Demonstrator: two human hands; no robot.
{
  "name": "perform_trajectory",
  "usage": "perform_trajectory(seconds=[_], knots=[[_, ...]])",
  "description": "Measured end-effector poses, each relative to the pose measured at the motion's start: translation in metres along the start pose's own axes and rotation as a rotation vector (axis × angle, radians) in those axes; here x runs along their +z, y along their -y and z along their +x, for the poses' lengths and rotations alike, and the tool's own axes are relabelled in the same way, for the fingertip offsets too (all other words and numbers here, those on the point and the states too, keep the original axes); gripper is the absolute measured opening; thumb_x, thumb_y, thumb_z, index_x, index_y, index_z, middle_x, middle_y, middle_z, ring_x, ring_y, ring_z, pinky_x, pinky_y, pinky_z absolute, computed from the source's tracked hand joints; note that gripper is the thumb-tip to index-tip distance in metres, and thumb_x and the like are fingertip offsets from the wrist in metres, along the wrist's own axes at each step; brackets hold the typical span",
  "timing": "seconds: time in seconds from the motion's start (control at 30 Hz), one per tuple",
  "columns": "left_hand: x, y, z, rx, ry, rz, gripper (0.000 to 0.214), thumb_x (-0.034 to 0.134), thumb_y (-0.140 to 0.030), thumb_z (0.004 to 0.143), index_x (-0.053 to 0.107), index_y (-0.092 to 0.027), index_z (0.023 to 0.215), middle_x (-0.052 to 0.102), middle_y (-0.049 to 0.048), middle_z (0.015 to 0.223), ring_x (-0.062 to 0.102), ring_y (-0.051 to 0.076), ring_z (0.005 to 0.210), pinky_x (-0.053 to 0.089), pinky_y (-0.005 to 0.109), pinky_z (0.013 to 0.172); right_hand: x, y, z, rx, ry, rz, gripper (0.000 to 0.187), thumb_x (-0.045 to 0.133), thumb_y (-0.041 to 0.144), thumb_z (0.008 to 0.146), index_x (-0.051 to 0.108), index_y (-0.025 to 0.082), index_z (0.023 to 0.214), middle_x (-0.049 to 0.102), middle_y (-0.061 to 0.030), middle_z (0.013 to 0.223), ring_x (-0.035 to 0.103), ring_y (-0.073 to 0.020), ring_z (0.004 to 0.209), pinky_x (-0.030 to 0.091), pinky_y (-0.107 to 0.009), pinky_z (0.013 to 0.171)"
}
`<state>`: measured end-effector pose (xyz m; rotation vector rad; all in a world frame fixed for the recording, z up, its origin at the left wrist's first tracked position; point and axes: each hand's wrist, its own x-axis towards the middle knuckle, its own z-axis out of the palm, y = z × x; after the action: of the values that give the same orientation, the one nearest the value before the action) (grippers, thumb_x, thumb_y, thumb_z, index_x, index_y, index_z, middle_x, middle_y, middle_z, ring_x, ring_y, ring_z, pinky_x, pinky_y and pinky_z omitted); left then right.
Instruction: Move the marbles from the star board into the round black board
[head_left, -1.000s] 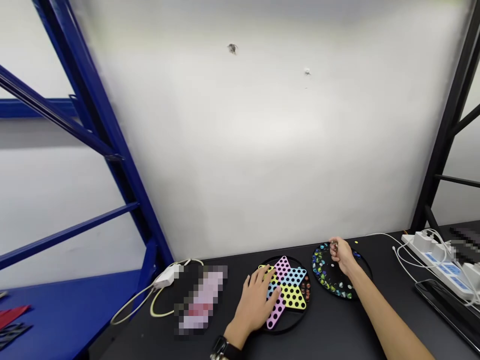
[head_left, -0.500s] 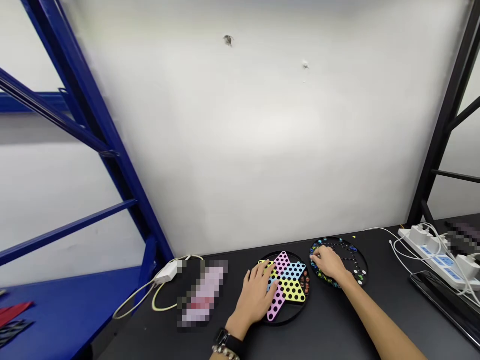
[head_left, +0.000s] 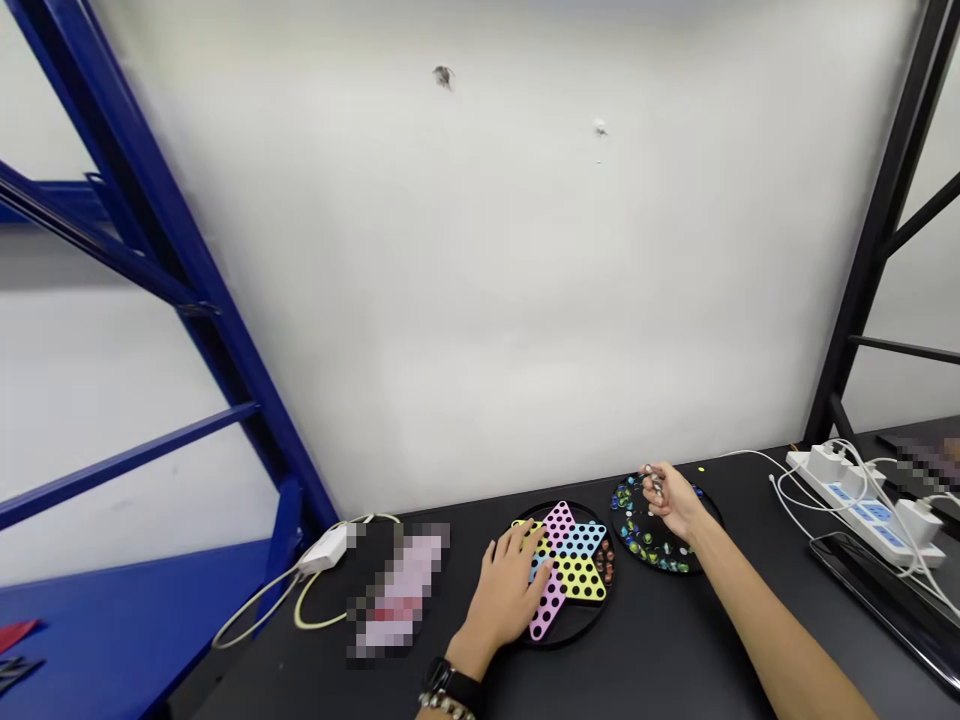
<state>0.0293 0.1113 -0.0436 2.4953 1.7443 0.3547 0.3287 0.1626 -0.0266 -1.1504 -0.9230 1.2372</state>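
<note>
My left hand, fingers spread, lies flat over the left side of a star-shaped Chinese checkers board. The board's points are pink, yellow and blue with dark holes, set in a round black tray. Reddish-brown marbles sit in a gap at the tray's right. My right hand is raised above a second round black lid or tray, its fingers curled with the palm side partly showing. Several whitish marbles show between those fingers. Blue, green and yellowish marbles lie scattered in that second tray.
A white power strip with plugs and cables lies at the right, beside a glossy black flat object. To the left are a white adapter with cable and a blurred pinkish item. A white wall stands behind.
My right hand has lifted from the second tray's left side, turned over and moved slightly right, with marbles now showing in its fingers. My left hand stays on the board; the view shifted slightly.
</note>
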Motion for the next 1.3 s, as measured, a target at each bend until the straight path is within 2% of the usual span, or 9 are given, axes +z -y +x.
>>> perform_trajectory(seconds=[0.13,0.27,0.43,0.6,0.87,1.0,1.13,1.2,1.3], knots=[[0.004,0.003,0.001,0.007,-0.024,0.006,0.050,0.033,-0.046,0.097,0.047,-0.029,0.142,0.045,0.0062,0.151,0.039,0.028,0.139,0.030,0.053,0.115,-0.021,0.008,-0.001,0.081,-0.017,0.184,0.025,0.056,0.043,0.081,0.053,0.019,0.074,0.046,0.0057,0.057,0.027,-0.0043,0.038,0.013,-0.018,0.035],[0.005,0.003,0.001,0.008,-0.030,0.016,0.050,0.032,-0.046,0.097,0.048,-0.029,0.141,0.045,0.0061,0.151,0.039,0.028,0.139,0.030,0.053,0.115,-0.038,0.004,-0.013,-0.048,0.006,-0.296,0.038,0.053,0.053,0.083,0.052,0.020,0.064,0.040,0.0059,0.051,0.030,-0.0075,0.041,0.022,-0.021,0.041],[0.003,0.001,0.002,0.000,-0.010,0.010,0.050,0.032,-0.046,0.097,0.048,-0.029,0.142,0.043,0.0056,0.152,0.037,0.028,0.140,0.029,0.054,0.115,-0.053,-0.002,-0.044,-0.243,0.049,-1.046,0.035,0.050,0.044,0.089,0.063,0.021,0.066,0.061,-0.0026,0.065,0.057,-0.0181,0.066,0.037,-0.026,0.063],[0.005,0.002,0.002,0.011,-0.027,0.007,0.049,0.032,-0.045,0.097,0.048,-0.030,0.142,0.044,0.0060,0.151,0.038,0.029,0.139,0.029,0.054,0.115,-0.053,-0.008,-0.064,-0.216,0.094,-1.325,0.023,0.054,0.038,0.090,0.073,0.026,0.088,0.071,-0.0070,0.088,0.063,-0.0251,0.089,0.039,-0.029,0.075],[0.005,0.002,0.002,0.005,-0.024,0.006,0.050,0.033,-0.046,0.097,0.048,-0.030,0.141,0.045,0.0049,0.151,0.038,0.029,0.139,0.030,0.054,0.115,-0.047,-0.006,-0.067,-0.259,0.140,-1.166,0.015,0.062,0.035,0.081,0.072,0.024,0.076,0.069,-0.0053,0.074,0.062,-0.0228,0.078,0.042,-0.029,0.073],[0.002,0.001,0.001,0.003,-0.012,-0.002,0.050,0.032,-0.046,0.097,0.047,-0.029,0.142,0.044,0.0063,0.151,0.038,0.029,0.139,0.029,0.055,0.115,-0.047,0.002,-0.062,-0.157,0.059,-0.559,0.033,0.061,0.051,0.079,0.063,0.020,0.071,0.047,0.0037,0.052,0.040,-0.0112,0.047,0.032,-0.024,0.049],[0.001,0.000,0.002,0.003,-0.004,-0.013,0.051,0.032,-0.046,0.097,0.047,-0.028,0.142,0.043,0.0064,0.152,0.037,0.029,0.140,0.028,0.055,0.115,-0.049,0.013,-0.057,0.028,0.001,0.086,0.034,0.056,0.055,0.080,0.057,0.020,0.080,0.040,0.0080,0.056,0.019,-0.0050,0.039,0.015,-0.020,0.038],[0.001,0.000,0.002,0.002,-0.006,-0.013,0.051,0.033,-0.047,0.097,0.047,-0.028,0.142,0.043,0.0064,0.152,0.037,0.029,0.140,0.028,0.055,0.115,-0.052,0.012,-0.056,0.052,0.006,0.070,0.035,0.056,0.055,0.080,0.053,0.021,0.076,0.041,0.0075,0.057,0.018,-0.0046,0.039,0.013,-0.021,0.039],[0.004,0.002,0.002,0.000,-0.012,-0.006,0.051,0.033,-0.047,0.097,0.048,-0.029,0.142,0.044,0.0057,0.152,0.037,0.029,0.140,0.029,0.054,0.115,-0.057,0.003,-0.062,-0.050,0.053,-0.380,0.041,0.057,0.057,0.083,0.051,0.020,0.065,0.040,0.0058,0.053,0.029,-0.0073,0.043,0.023,-0.023,0.043]])
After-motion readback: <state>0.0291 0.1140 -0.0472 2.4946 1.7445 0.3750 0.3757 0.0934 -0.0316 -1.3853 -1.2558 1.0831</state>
